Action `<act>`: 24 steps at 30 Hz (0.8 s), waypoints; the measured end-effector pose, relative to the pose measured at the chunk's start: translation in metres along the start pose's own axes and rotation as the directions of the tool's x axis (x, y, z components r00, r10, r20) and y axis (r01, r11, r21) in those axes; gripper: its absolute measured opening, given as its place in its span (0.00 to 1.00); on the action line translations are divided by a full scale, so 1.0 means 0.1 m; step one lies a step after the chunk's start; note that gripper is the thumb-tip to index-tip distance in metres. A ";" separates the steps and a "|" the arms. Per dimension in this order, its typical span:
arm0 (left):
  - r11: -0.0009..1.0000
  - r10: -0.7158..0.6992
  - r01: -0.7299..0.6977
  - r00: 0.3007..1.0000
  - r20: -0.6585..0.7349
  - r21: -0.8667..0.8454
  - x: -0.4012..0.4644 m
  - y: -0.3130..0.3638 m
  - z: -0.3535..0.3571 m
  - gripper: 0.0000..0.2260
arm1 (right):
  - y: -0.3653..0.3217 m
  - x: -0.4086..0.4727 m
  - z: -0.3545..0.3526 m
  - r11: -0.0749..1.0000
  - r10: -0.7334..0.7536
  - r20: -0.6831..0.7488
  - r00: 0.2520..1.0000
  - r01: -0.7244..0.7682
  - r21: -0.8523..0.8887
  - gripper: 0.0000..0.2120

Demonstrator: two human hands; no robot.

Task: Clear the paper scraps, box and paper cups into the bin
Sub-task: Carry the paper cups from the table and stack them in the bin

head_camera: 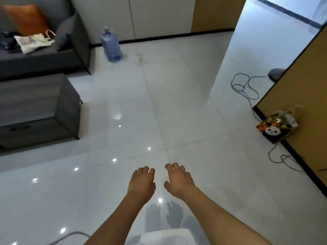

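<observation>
White tiled floor (177,103) fills most of your view, glossy, with ceiling lights mirrored in it. At its far left corner stands a dark grey sofa (53,55) carrying an orange cushion (26,20) and a pale tote bag (33,42). In front of the sofa, along the floor's left edge, sits a grey coffee table (35,106). A blue water jug (111,45) stands upright on the floor just beside the sofa's right end, near the far wall. On the right edge, a tan partition wall (304,96) runs toward you; a gift bag with a panda print (277,126) sits on the floor, touching the wall's base. A thin grey cable (245,85) loops over the floor beyond and in front of that bag.

Your left hand (141,183) and right hand (178,179) are stretched out side by side over the floor's near middle, palms down, fingers loosely bent, holding nothing.

Paper scraps, box, cups and bin: none in your view.
</observation>
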State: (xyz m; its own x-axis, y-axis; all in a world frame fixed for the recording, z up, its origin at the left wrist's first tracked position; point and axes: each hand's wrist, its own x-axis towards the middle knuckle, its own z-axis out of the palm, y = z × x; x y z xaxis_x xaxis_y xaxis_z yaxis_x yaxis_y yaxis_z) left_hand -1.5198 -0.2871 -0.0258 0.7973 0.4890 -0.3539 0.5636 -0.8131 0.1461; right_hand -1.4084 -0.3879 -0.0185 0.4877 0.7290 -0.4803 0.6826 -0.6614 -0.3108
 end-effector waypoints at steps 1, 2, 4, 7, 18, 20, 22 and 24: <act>1.000 -0.025 0.025 1.000 0.005 -0.008 0.10 -0.12 -0.06 0.22 | -0.08 0.17 -0.07 1.000 -0.017 0.009 1.000 0.017 -0.010 0.27; 0.999 -0.044 0.044 0.999 0.000 -0.017 0.24 -0.26 -0.14 0.22 | -0.16 0.39 -0.16 0.999 -0.037 0.015 0.999 0.037 -0.024 0.27; 0.996 -0.082 0.082 0.997 0.006 -0.021 0.50 -0.46 -0.26 0.22 | -0.27 0.76 -0.32 0.997 -0.068 0.035 0.997 0.069 -0.037 0.28; 0.987 -0.155 0.155 0.988 -0.005 -0.044 1.15 -0.78 -0.51 0.22 | -0.39 1.52 -0.62 0.992 -0.114 0.052 0.992 0.116 -0.046 0.28; 0.916 -0.358 0.338 0.932 -0.062 -0.215 3.53 -1.69 -1.84 0.21 | -0.72 4.12 -2.25 0.944 -0.257 0.057 0.965 0.263 -0.200 0.27; 0.904 -0.382 0.359 0.922 -0.061 -0.231 3.82 -1.92 -2.01 0.21 | -0.90 4.53 -2.46 0.933 -0.286 0.076 0.955 0.295 -0.206 0.26; 0.889 -0.415 0.393 0.909 -0.048 -0.235 4.16 -2.21 -2.15 0.20 | -1.12 5.02 -2.63 0.924 -0.311 0.102 0.945 0.326 -0.202 0.26; 0.880 -0.426 0.407 0.904 -0.029 -0.246 4.47 -2.49 -2.28 0.20 | -1.33 5.45 -2.78 0.916 -0.329 0.119 0.937 0.347 -0.200 0.26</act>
State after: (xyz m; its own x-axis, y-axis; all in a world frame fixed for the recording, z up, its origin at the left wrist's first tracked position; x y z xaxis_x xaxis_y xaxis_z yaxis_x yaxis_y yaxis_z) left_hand -1.2540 0.2057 -0.0102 0.4870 0.7978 -0.3555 0.8733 -0.4387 0.2118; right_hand -1.0819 0.1463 -0.0107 0.1677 0.8794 -0.4456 0.9037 -0.3178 -0.2870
